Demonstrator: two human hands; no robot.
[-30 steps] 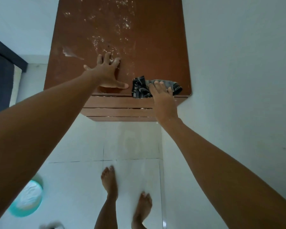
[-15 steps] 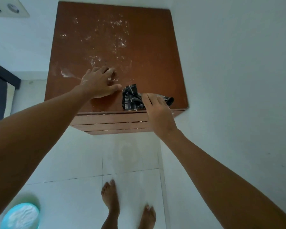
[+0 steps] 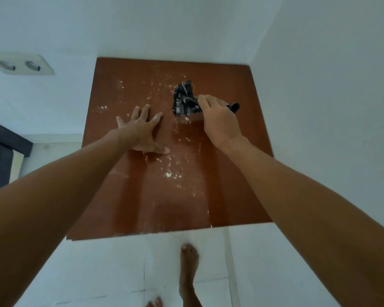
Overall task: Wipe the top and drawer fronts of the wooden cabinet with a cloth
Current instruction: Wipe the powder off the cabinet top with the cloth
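White walls meet in a corner around the brown cabinet top, speckled with white dust. Toward its far side, the right hand grips a dark cloth lying on the wood. Beside it, the left hand rests flat, fingers spread.

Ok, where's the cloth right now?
In the head view the dark cloth lies on the far right part of the cabinet top, gripped by the right hand, with the left hand flat beside it.
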